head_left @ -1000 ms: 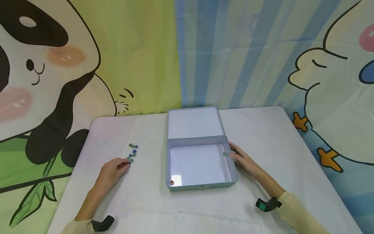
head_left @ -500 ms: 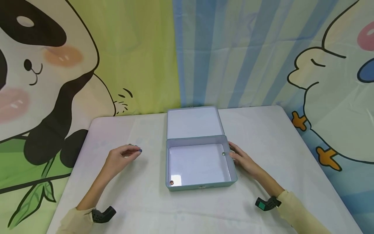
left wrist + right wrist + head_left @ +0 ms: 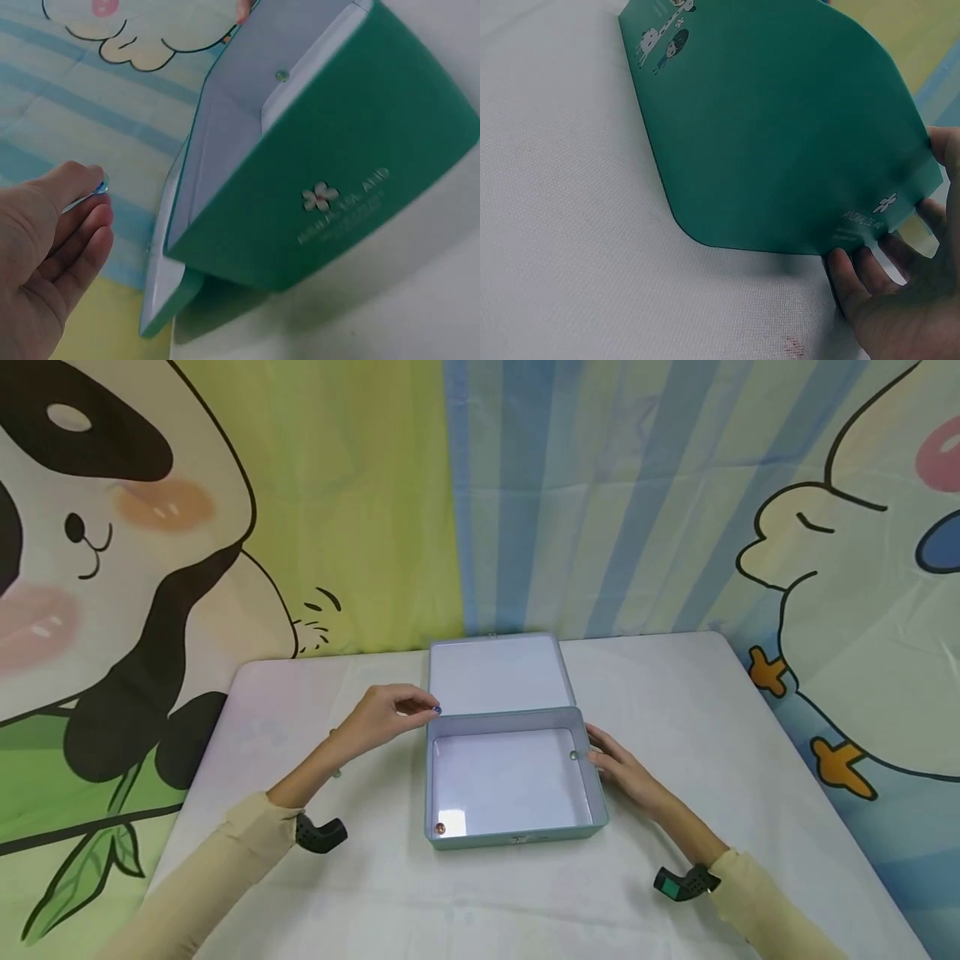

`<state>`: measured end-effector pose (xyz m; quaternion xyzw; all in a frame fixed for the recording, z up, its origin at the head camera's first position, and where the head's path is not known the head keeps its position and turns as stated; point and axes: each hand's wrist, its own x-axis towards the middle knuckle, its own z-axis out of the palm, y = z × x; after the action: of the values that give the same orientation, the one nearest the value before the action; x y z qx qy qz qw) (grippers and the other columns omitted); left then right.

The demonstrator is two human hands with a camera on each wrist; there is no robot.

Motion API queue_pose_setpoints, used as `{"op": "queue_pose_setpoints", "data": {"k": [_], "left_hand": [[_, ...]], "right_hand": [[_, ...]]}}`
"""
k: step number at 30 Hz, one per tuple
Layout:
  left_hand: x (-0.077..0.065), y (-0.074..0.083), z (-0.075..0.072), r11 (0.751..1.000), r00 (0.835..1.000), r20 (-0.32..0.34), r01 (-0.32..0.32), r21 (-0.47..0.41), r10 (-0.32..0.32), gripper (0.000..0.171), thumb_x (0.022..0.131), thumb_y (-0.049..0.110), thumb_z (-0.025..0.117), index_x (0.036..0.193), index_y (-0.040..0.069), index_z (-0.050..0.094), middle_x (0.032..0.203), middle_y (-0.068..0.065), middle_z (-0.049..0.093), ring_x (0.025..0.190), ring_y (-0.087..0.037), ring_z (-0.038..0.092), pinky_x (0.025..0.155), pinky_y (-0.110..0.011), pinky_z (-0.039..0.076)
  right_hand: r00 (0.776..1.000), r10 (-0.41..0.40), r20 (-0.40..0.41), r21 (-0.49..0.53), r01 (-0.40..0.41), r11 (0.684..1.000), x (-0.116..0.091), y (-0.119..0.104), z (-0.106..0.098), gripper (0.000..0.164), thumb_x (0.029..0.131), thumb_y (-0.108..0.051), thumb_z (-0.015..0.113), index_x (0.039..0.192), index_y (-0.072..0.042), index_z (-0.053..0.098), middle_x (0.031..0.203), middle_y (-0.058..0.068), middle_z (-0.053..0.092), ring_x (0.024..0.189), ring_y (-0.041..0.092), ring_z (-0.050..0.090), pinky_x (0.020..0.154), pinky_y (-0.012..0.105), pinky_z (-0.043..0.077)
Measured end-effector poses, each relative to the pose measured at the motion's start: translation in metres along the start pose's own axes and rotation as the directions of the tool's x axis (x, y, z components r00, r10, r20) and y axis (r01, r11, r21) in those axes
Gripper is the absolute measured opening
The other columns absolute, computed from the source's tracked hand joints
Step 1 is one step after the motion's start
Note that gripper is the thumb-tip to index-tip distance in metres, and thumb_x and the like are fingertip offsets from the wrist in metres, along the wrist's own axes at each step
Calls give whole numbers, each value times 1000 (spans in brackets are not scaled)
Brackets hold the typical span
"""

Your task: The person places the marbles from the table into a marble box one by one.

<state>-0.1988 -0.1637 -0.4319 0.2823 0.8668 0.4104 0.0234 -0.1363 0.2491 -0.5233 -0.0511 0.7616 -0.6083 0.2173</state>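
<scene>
Between thumb and fingertips my left hand [image 3: 378,720] pinches a blue glass marble [image 3: 437,710]. It is beside the left rim of an open green tin box [image 3: 517,841], near the hinge. In the left wrist view the same marble [image 3: 103,184] shows at the fingertips. My right hand [image 3: 630,777] touches the box's right side; in the right wrist view its fingertips [image 3: 841,262] rest against the green outer wall. Inside the box lie an orange marble [image 3: 440,828] at the front left and a greenish marble [image 3: 574,755] by the right wall.
The lid [image 3: 498,677] lies folded back behind the box. Two greenish marbles, one [image 3: 337,773] and another [image 3: 333,732], peek out beside my left forearm, which covers that part of the white table [image 3: 480,902]. A printed curtain [image 3: 600,502] hangs behind.
My left hand has lifted a blue marble from the group on the table and carried it right and away from me, to the box. My right hand has stayed at the box's side.
</scene>
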Motion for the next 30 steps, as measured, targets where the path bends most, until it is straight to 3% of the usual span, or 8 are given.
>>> {"op": "queue_pose_setpoints", "data": {"k": [7, 11, 21, 30], "left_hand": [[34, 16, 30, 996, 992, 101, -63, -68, 70, 14, 87, 16, 72, 101, 13, 74, 95, 1, 74, 84, -8, 66, 75, -23, 56], [50, 20, 51, 993, 978, 189, -74, -92, 91, 13, 87, 18, 72, 99, 14, 74, 95, 1, 74, 83, -6, 66, 75, -21, 55], [91, 34, 101, 979, 898, 392, -169, -117, 202, 13, 88, 18, 72, 98, 10, 74, 92, 1, 74, 81, -3, 66, 76, -17, 55], [101, 43, 134, 980, 845, 499, -194, -53, 194, 14, 89, 15, 71, 99, 7, 73, 95, -3, 74, 83, -5, 67, 75, -13, 52]], "right_hand": [[1000, 5, 7, 6, -5, 1000, 0, -1, 0, 65, 101, -34, 43, 156, -17, 13, 163, 19, 9, 147, 46, 18, 115, 63, 23], [1000, 8, 8, 12, -8, 1000, -1, -2, 0, 65, 101, -33, 43, 156, -17, 12, 163, 19, 8, 147, 46, 17, 116, 63, 22], [1000, 3, 2, 22, -3, 1000, -2, 1, -3, 64, 101, -33, 43, 156, -17, 13, 163, 20, 9, 146, 46, 20, 115, 62, 24], [1000, -6, 18, 43, 5, 999, -1, -1, -1, 65, 101, -33, 43, 156, -17, 13, 162, 20, 9, 145, 45, 23, 115, 62, 24]]}}
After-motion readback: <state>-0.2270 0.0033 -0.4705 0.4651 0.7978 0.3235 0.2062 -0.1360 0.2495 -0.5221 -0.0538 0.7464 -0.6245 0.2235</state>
